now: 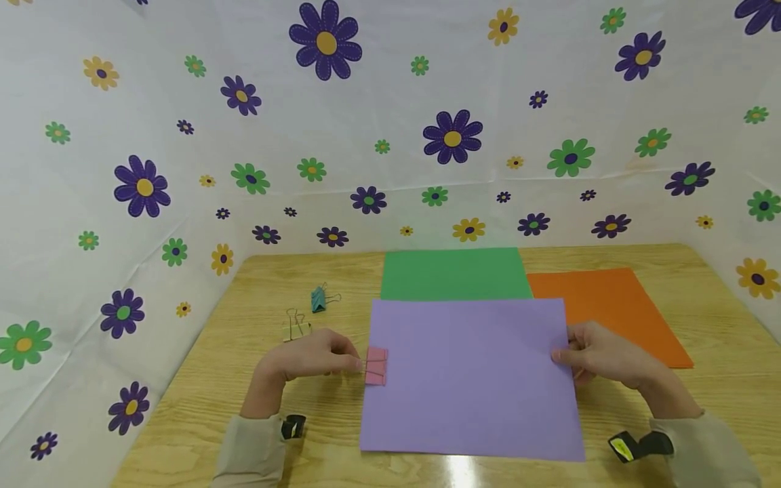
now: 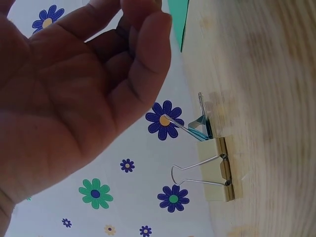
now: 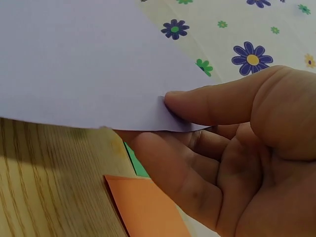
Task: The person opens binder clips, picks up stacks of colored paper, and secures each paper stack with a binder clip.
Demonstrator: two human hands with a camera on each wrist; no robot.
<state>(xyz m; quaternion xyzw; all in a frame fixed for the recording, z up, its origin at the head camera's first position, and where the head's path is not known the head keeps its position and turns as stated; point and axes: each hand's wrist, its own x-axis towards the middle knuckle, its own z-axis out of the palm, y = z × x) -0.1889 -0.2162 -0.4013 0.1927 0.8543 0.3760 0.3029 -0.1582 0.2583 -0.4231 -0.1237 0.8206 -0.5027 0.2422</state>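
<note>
A sheet of purple paper [image 1: 472,379] is held up in front of me, above the wooden table. My right hand [image 1: 601,356] pinches its right edge, thumb on the front face and fingers behind; the right wrist view shows the thumb denting the paper [image 3: 89,64]. A pink binder clip [image 1: 376,367] grips the left edge, its wire handle lying flat against the front. My left hand [image 1: 314,356] is right beside that clip, fingers loosely bent, with a small gap between thumb tip and clip. In the left wrist view the thumb is out of sight.
Green paper [image 1: 454,273] and orange paper [image 1: 622,315] lie on the table [image 1: 274,271] behind the purple sheet. A teal binder clip [image 1: 318,299] and a cream binder clip [image 2: 215,170] stand beyond my left hand. A flowered white cloth [image 1: 390,102] surrounds the table.
</note>
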